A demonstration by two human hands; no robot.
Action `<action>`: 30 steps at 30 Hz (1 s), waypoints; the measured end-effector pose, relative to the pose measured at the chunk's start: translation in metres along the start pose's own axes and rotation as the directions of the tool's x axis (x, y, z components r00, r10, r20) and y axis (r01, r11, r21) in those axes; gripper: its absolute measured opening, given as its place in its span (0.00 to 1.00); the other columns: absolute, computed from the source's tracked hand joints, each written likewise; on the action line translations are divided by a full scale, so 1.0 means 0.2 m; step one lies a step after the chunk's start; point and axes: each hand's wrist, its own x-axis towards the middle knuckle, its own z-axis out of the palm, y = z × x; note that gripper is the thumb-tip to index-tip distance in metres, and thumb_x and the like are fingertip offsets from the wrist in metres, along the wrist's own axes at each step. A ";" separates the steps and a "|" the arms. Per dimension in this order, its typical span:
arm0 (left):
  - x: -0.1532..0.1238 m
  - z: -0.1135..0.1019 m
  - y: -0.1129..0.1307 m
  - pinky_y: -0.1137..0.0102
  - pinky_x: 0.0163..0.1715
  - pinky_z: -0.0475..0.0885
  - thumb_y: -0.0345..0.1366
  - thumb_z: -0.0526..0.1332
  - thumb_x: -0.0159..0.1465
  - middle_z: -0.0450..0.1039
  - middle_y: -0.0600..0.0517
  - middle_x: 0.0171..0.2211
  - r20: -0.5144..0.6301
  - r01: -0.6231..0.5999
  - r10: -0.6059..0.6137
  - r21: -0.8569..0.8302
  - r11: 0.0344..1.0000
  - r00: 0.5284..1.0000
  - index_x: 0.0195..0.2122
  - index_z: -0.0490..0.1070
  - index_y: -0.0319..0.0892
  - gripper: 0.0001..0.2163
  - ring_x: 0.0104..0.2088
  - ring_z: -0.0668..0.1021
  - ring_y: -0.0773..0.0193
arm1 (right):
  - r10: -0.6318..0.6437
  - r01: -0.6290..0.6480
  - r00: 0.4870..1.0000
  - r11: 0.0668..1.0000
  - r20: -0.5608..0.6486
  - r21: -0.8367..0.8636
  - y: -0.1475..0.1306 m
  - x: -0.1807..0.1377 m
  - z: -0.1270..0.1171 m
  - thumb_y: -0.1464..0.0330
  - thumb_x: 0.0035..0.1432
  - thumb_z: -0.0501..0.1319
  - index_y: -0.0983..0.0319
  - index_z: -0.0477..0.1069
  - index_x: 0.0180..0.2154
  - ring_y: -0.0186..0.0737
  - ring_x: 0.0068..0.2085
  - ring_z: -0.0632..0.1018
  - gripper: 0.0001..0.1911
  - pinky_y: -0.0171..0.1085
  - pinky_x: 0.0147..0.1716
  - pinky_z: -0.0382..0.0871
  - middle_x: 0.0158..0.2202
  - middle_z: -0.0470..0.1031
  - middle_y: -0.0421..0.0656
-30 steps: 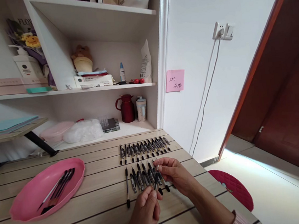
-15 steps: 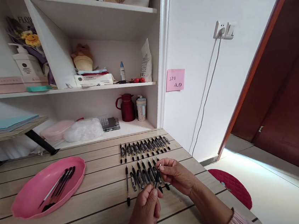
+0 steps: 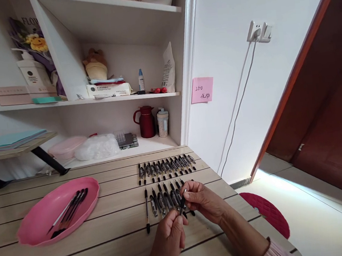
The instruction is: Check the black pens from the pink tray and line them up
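Between my two hands is a black pen (image 3: 182, 203), held tilted above the table. My left hand (image 3: 171, 230) is closed round its lower end. The thumb and fingers of my right hand (image 3: 200, 200) pinch its upper end, where a small silvery tip shows. Just beyond my hands lies a near row of black pens and caps (image 3: 161, 199), partly hidden by my fingers. One capless-looking pen (image 3: 147, 212) with a clear barrel lies at the left end of that row. Behind it is a second row of pens and caps (image 3: 166, 168).
A pink oval tray (image 3: 32, 236) on the left holds several dark pens and a white one. Shelves (image 3: 94, 100) at the back carry a red jug (image 3: 146, 122), a cup (image 3: 162, 122) and a plastic bag (image 3: 97, 147). A red round stool (image 3: 268, 215) stands right of the table.
The camera view has shifted slightly. Both hands keep their hold on the pen, with almost no visible movement.
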 end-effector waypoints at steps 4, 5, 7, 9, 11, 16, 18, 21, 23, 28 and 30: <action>0.00 0.00 0.01 0.77 0.12 0.45 0.46 0.49 0.61 0.55 0.63 0.14 0.004 0.006 -0.005 -0.043 0.999 1.000 0.33 0.61 0.42 0.12 0.11 0.51 0.76 | -0.047 0.046 0.998 0.999 0.047 0.030 -0.02 -0.01 0.00 0.66 0.44 0.67 0.63 0.73 0.34 0.27 0.23 0.67 0.13 0.29 0.20 0.54 0.27 0.72 0.40; 0.01 0.00 0.02 0.76 0.12 0.45 0.46 0.49 0.61 0.54 0.63 0.14 0.001 0.006 -0.006 -0.050 0.999 1.000 0.33 0.62 0.42 0.12 0.11 0.50 0.76 | -0.061 0.060 0.998 0.998 0.032 0.032 -0.02 -0.01 0.00 0.65 0.45 0.66 0.64 0.73 0.36 0.27 0.23 0.68 0.14 0.29 0.20 0.54 0.28 0.72 0.40; 0.00 0.00 0.02 0.76 0.12 0.45 0.46 0.49 0.60 0.55 0.63 0.14 -0.002 0.006 -0.006 -0.057 0.998 1.000 0.33 0.62 0.41 0.12 0.11 0.50 0.76 | -0.085 0.085 0.996 0.996 -0.019 0.028 -0.01 0.00 0.00 0.67 0.45 0.66 0.64 0.74 0.34 0.27 0.23 0.67 0.12 0.29 0.20 0.54 0.25 0.71 0.39; 0.00 0.00 0.03 0.76 0.12 0.45 0.46 0.49 0.60 0.55 0.62 0.14 0.000 0.011 -0.011 -0.056 0.998 1.000 0.33 0.62 0.41 0.13 0.11 0.51 0.76 | -0.091 0.092 0.994 0.996 -0.057 0.020 0.00 0.00 -0.01 0.69 0.44 0.67 0.65 0.74 0.31 0.26 0.22 0.66 0.10 0.29 0.21 0.55 0.21 0.70 0.38; 0.00 0.00 0.03 0.76 0.12 0.45 0.46 0.49 0.60 0.55 0.62 0.14 0.007 0.018 -0.017 -0.052 0.998 1.000 0.33 0.62 0.41 0.13 0.11 0.51 0.76 | -0.084 0.086 0.994 0.996 -0.071 0.019 0.00 0.00 -0.01 0.70 0.43 0.68 0.65 0.74 0.29 0.26 0.21 0.66 0.08 0.29 0.21 0.55 0.20 0.69 0.37; 0.00 0.00 0.01 0.76 0.12 0.44 0.46 0.48 0.61 0.54 0.63 0.14 -0.003 0.018 -0.018 -0.035 0.999 1.000 0.34 0.62 0.41 0.13 0.11 0.51 0.76 | -0.086 0.086 0.995 0.996 -0.058 0.001 0.01 0.00 0.01 0.69 0.44 0.67 0.64 0.71 0.27 0.25 0.20 0.64 0.08 0.28 0.20 0.53 0.17 0.67 0.35; 0.00 0.00 0.01 0.75 0.12 0.44 0.46 0.48 0.61 0.54 0.63 0.13 -0.007 0.013 -0.013 -0.030 0.999 1.000 0.34 0.62 0.41 0.13 0.11 0.51 0.75 | -0.097 0.097 0.993 0.995 -0.060 -0.012 0.01 0.00 0.01 0.68 0.44 0.67 0.64 0.69 0.26 0.25 0.19 0.63 0.08 0.28 0.20 0.52 0.17 0.66 0.35; 0.00 0.01 0.00 0.75 0.13 0.44 0.46 0.48 0.60 0.54 0.63 0.13 -0.017 0.010 -0.010 -0.029 1.000 1.000 0.34 0.62 0.41 0.13 0.11 0.51 0.75 | -0.110 0.109 0.992 0.994 -0.062 -0.022 0.01 0.00 0.02 0.68 0.44 0.67 0.64 0.68 0.25 0.25 0.20 0.63 0.09 0.28 0.20 0.51 0.17 0.66 0.35; 0.00 0.01 0.01 0.75 0.13 0.45 0.46 0.49 0.60 0.54 0.63 0.13 -0.023 0.009 -0.010 -0.031 0.999 1.000 0.34 0.62 0.41 0.13 0.11 0.51 0.75 | -0.111 0.110 0.992 0.994 -0.054 -0.020 0.01 0.00 0.02 0.67 0.44 0.67 0.64 0.67 0.25 0.26 0.20 0.63 0.10 0.28 0.20 0.51 0.16 0.65 0.35; -0.01 0.01 0.03 0.75 0.13 0.45 0.46 0.49 0.60 0.55 0.62 0.13 -0.005 0.005 -0.006 -0.030 1.000 1.000 0.34 0.63 0.41 0.13 0.11 0.52 0.75 | -0.106 0.107 0.994 0.994 -0.020 0.016 0.00 -0.01 0.02 0.66 0.43 0.67 0.63 0.71 0.29 0.27 0.23 0.65 0.10 0.29 0.22 0.54 0.24 0.70 0.38; -0.01 0.01 0.04 0.75 0.13 0.46 0.46 0.49 0.60 0.55 0.62 0.13 0.003 0.004 -0.004 -0.029 1.000 1.000 0.34 0.63 0.41 0.13 0.11 0.52 0.75 | -0.097 0.098 0.995 0.995 -0.004 0.028 -0.01 -0.01 0.01 0.65 0.43 0.67 0.63 0.73 0.33 0.29 0.26 0.67 0.13 0.30 0.24 0.56 0.30 0.72 0.41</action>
